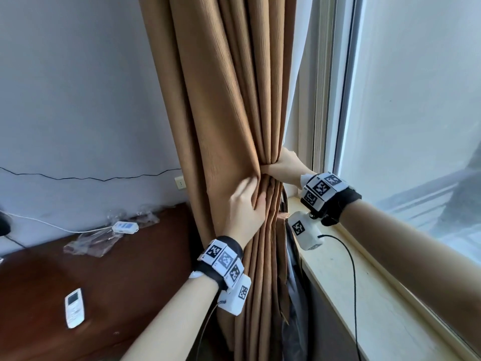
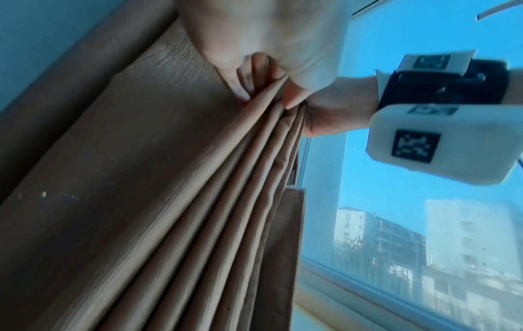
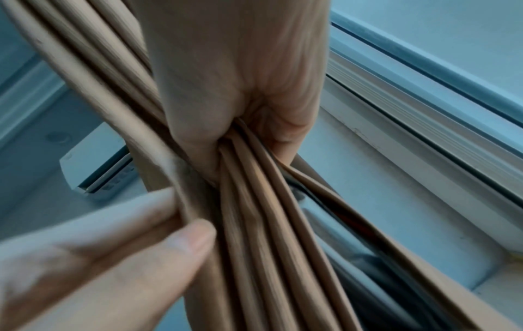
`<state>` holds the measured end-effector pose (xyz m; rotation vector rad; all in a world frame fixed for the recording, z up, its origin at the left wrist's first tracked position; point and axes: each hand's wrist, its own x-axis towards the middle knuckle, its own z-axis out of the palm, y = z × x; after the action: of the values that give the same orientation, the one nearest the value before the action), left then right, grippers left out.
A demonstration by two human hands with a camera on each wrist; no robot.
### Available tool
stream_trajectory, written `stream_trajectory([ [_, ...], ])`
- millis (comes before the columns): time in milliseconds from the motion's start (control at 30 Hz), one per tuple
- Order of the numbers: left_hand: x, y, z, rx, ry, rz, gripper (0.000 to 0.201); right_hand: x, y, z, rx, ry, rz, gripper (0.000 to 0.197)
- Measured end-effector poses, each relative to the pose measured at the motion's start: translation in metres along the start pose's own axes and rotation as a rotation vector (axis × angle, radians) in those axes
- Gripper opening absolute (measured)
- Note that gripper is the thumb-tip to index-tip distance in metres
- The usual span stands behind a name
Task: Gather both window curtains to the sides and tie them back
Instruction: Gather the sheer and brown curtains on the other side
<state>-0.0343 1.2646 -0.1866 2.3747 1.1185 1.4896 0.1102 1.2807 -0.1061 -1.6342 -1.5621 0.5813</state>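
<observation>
- I see the brown curtain point(image 1: 221, 100) hanging down the middle of the head view, its ribbed cloth drawn into a tight bundle of long vertical pleats, pinched narrowest near the centre of the frame.
- My right hand point(image 1: 283, 165) comes in from the right side of the frame and clenches round the bundle at that waist; the right wrist view shows the folds squeezed inside the closed fist point(image 3: 234, 89) and fanning out below it.
- My left hand point(image 1: 244, 207) sits just below and left of it, fingers curled into the pleats, thumb and fingertips pinching a fold (the left wrist view shows the fingertips point(image 2: 237, 87) tucked between two folds).
- Below the grip the pleats fall straight to the lower middle of the frame, with a dark lining edge point(image 1: 292, 269) showing on their right side.
- To the right, the curtain's edge lies just beside the window frame point(image 1: 322, 100) and the pale sill point(image 1: 364, 295), which runs toward the lower right; a thin black cable point(image 1: 352, 269) from the wrist unit loops over it.
- To the left there is bare wall point(image 1: 78, 87) and, in the lower left, a dark brown surface point(image 1: 130, 282) carrying a white remote point(image 1: 75, 307), crumpled clear plastic point(image 1: 104, 238) and a small white device on a cord point(image 1: 125, 226).
</observation>
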Motion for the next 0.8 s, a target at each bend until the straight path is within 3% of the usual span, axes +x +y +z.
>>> stream_trajectory([
  [100, -0.005, 0.003, 0.005, 0.009, -0.061, 0.001, 0.046, -0.003, -0.001, -0.001, 0.004, -0.025, 0.007, 0.038],
  [267, 0.001, 0.000, 0.005, 0.046, -0.073, -0.021, 0.042, -0.008, -0.004, -0.004, 0.080, -0.111, 0.039, 0.035],
  [400, 0.005, -0.006, 0.006, 0.082, -0.124, -0.064, 0.045, -0.004, -0.005, -0.004, 0.175, -0.206, 0.072, 0.060],
  [500, 0.007, -0.007, 0.007, 0.090, -0.160, -0.087, 0.043, -0.007, -0.007, -0.005, 0.150, -0.176, 0.081, 0.078],
  [633, 0.017, -0.012, -0.004, -0.021, -0.203, -0.085, 0.034, -0.013, -0.006, -0.003, -0.057, -0.064, 0.006, 0.040],
  [700, 0.029, -0.023, -0.021, -0.102, -0.198, -0.090, 0.023, -0.014, -0.006, -0.002, -0.073, -0.067, -0.009, 0.036],
  [800, 0.050, -0.066, -0.058, -0.123, 0.038, -0.226, 0.023, -0.015, -0.002, 0.000, -0.081, -0.061, -0.017, 0.036],
])
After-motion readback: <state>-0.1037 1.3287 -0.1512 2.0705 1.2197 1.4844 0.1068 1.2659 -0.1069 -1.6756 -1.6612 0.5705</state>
